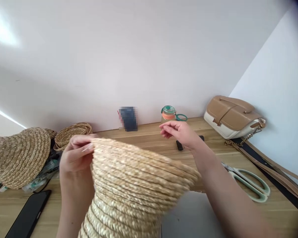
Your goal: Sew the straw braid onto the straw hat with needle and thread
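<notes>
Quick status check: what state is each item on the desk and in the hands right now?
straw hat: lifted, brim edge gripped by left hand
right hand: raised, fingers pinched, what it holds cannot be told
second straw hat: resting on clutter
scissors: lying closed
handbag: flap shut
bottle: upright, capped
phone: screen dark

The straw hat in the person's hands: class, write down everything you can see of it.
The straw hat is woven of pale, golden braided straw, sewn in overlapping coiled rows that give it a ribbed surface. It is held up in front of the camera above the wooden desk, its brim flaring wide at the top and its narrower part running down out of the picture. The left hand grips its rim at the upper left edge. The right hand hovers just behind it, not touching.
</notes>
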### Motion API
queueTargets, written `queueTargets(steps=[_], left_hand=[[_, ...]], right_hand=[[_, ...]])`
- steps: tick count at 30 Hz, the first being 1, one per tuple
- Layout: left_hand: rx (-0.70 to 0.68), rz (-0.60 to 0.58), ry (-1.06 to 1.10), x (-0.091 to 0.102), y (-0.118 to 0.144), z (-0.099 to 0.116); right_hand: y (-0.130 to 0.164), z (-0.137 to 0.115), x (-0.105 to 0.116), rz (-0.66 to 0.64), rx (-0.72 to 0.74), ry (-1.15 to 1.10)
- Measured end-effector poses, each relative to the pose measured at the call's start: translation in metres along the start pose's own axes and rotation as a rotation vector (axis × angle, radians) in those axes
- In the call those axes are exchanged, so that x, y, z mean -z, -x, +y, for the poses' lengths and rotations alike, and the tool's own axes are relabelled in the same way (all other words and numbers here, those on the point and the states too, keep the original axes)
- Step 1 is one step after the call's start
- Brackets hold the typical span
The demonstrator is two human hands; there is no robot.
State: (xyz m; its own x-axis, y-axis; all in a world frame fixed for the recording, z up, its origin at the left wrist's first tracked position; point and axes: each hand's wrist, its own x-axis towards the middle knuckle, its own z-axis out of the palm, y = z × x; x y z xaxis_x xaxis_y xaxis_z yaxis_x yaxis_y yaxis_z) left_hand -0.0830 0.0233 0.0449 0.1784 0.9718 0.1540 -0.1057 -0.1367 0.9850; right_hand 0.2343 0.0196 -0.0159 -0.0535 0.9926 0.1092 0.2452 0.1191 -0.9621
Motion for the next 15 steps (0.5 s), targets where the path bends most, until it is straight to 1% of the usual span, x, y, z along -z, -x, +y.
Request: queueTargets(steps=[1, 4, 5, 6, 7, 8, 9, 10, 11, 12, 14, 15], left_hand=[[-0.066, -0.011, 0.055, 0.006, -0.002, -0.003], [-0.127, 0.011, 0.090, 0.014, -0.006, -0.009], [-0.153, 0.009, 0.083, 0.015, -0.008, -0.009], [-0.186, -0.020, 0.066, 0.016, -0.010, -0.009], [-0.216, -0.077, 0.039, 0.017, -0.012, -0.008], [-0.266, -0.165, 0.019, 0.017, -0.014, -0.007], [-0.281, -0.287, -0.032, 0.018, -0.016, -0.006], [-0.296, -0.366, -0.066, 0.018, -0.018, -0.006], [-0.325, -0.389, -0.066, 0.018, -0.018, -0.005], [-0.350, -0.363, -0.037, 0.016, -0.018, -0.005], [-0.310, -0.204, 0.005, 0.009, -0.015, -0.005], [-0.273, -0.202, 0.008, 0.004, -0.013, -0.005]], right_hand=[[-0.003, 0.004, -0.001, 0.000, -0.015, 0.025], [-0.010, 0.015, -0.002, -0.017, -0.063, 0.150], [-0.011, 0.018, 0.001, -0.009, -0.081, 0.215], [-0.012, 0.022, 0.007, 0.009, -0.105, 0.292], [-0.012, 0.026, 0.016, 0.034, -0.137, 0.380], [-0.011, 0.029, 0.027, 0.062, -0.181, 0.476], [-0.009, 0.033, 0.040, 0.085, -0.240, 0.574], [-0.006, 0.038, 0.053, 0.096, -0.314, 0.668], [-0.003, 0.041, 0.064, 0.089, -0.399, 0.750], [0.000, 0.045, 0.074, 0.060, -0.482, 0.817], [0.003, 0.052, 0.083, -0.033, -0.610, 0.901], [0.003, 0.055, 0.082, -0.082, -0.648, 0.926]])
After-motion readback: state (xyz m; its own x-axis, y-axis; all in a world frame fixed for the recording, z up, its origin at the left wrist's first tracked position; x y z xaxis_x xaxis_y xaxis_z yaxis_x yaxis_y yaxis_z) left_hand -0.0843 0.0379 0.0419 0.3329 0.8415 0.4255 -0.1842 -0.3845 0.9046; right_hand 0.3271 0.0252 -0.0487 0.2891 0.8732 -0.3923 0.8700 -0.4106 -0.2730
